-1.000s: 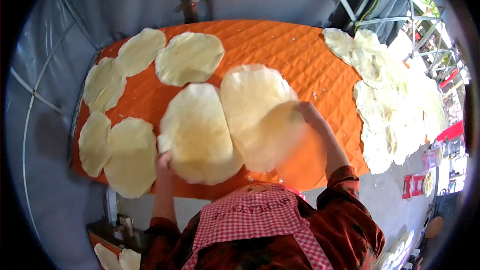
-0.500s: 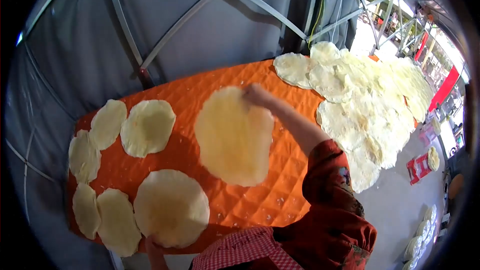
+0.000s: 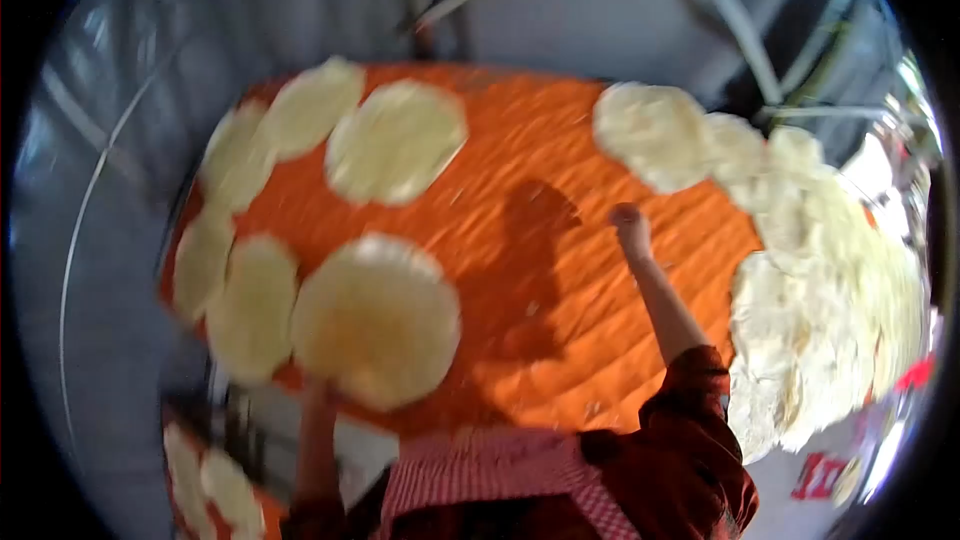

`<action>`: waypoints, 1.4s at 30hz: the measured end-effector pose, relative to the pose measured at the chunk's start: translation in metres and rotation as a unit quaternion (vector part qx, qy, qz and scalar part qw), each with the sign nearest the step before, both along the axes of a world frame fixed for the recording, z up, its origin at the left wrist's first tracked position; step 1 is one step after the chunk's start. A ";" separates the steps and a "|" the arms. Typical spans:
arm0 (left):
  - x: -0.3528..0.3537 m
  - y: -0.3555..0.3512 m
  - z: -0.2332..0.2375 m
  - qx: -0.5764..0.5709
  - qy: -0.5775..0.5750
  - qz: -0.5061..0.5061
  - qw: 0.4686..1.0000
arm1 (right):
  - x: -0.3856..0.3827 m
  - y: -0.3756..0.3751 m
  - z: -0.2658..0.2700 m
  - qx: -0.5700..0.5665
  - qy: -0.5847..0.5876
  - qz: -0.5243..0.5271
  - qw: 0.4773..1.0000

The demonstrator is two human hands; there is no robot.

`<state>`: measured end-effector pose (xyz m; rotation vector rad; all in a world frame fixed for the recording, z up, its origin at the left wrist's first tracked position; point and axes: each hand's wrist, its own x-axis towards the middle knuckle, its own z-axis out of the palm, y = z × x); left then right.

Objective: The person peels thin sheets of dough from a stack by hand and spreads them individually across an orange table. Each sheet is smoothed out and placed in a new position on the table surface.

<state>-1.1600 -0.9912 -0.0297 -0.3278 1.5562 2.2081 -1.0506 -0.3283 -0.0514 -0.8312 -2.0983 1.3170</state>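
Note:
A large round flatbread [image 3: 375, 325] is at the near left side of the orange table cover. My left hand [image 3: 318, 395] grips it by its near edge, the fingers partly hidden. My right hand [image 3: 630, 225] hovers over the orange cover with its fingers curled in and nothing seen in them. Just beyond that hand lies another flatbread [image 3: 650, 135], spread at the far edge. Motion blurs the whole view somewhat.
More flatbreads lie at the left, one of them [image 3: 397, 142] at the far side. A broad overlapping heap of flatbreads [image 3: 830, 310] covers the right end. Grey tent walls and metal poles rise behind. A second orange surface [image 3: 270, 510] with flatbreads stands lower left.
The flatbread from my right hand now lies at the far right edge, and that hand has let go. The view has swung, and my left hand stays at its flatbread's near edge.

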 end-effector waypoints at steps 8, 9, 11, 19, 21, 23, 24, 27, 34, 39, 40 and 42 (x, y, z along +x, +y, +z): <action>-0.004 0.049 0.041 0.027 0.018 -0.003 0.999 | -0.038 -0.458 0.040 0.131 0.001 0.432 0.893; -0.006 0.055 0.048 0.016 0.025 -0.031 0.999 | -0.059 -0.466 0.045 0.092 -0.093 0.467 0.874; 0.003 0.082 0.102 0.027 0.088 -0.106 0.990 | -0.082 -0.451 0.031 0.089 0.000 0.424 0.901; -0.007 0.089 0.094 -0.045 0.159 -0.087 0.982 | -0.034 -0.163 0.217 -0.037 0.088 0.165 0.982; -0.021 0.074 0.035 -0.089 0.180 -0.094 0.975 | 0.018 -0.097 0.237 -0.123 0.159 0.018 0.979; -0.026 0.071 -0.012 -0.165 0.237 -0.087 0.953 | 0.079 -0.036 0.234 -0.073 0.152 -0.102 0.980; -0.025 0.073 -0.027 -0.205 0.263 -0.082 0.939 | 0.111 -0.005 0.216 -0.002 0.168 -0.153 0.974; -0.019 0.078 -0.050 -0.523 0.446 -0.188 0.702 | 0.199 0.036 0.160 -0.064 0.140 -0.286 0.946; -0.015 0.110 -0.019 -0.626 0.438 -0.199 0.614 | 0.135 -0.076 0.014 -0.263 0.043 -0.219 0.939; -0.014 0.123 0.024 -0.621 0.450 -0.218 0.603 | -0.119 -0.173 -0.002 -0.436 0.067 0.101 0.892; -0.019 0.116 0.001 -0.609 0.446 -0.219 0.619 | -0.164 -0.186 -0.002 -0.463 0.098 0.096 0.876; -0.027 0.101 -0.031 -0.594 0.477 -0.202 0.615 | -0.243 -0.198 -0.016 -0.507 0.111 0.047 0.854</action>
